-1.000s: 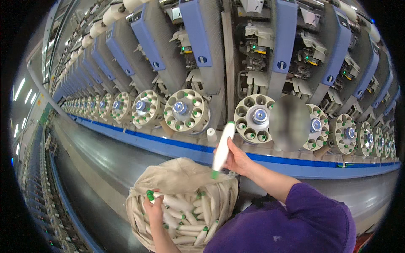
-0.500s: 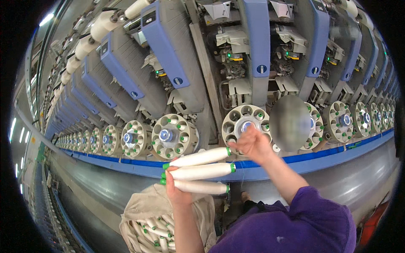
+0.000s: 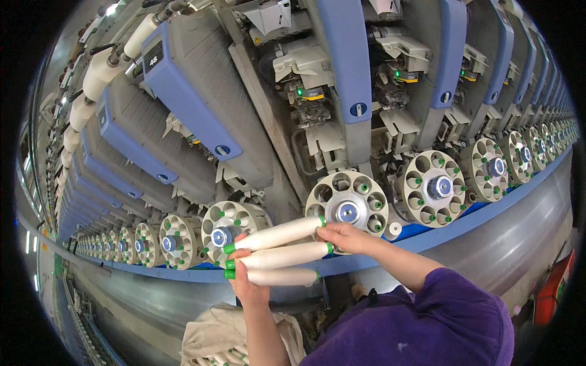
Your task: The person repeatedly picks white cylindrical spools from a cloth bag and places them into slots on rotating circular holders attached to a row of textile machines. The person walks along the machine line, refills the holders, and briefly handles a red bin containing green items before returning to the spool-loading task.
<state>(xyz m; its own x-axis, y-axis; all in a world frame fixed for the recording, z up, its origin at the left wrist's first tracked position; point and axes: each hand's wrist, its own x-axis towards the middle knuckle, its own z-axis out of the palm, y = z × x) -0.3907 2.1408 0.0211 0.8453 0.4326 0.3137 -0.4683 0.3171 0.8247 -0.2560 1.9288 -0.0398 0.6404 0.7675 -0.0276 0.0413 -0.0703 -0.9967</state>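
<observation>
Both hands (image 3: 251,293) hold bobbins (image 3: 284,255) — slim, white, green-tipped.

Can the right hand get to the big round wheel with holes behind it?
Probably yes: the right hand is just in front of the round wheel, and nothing seems to block it, though it looks busy at the end of the top bobbin.

White strip lights (image 3: 27,241) far left; grey floor (image 3: 149,338).
</observation>
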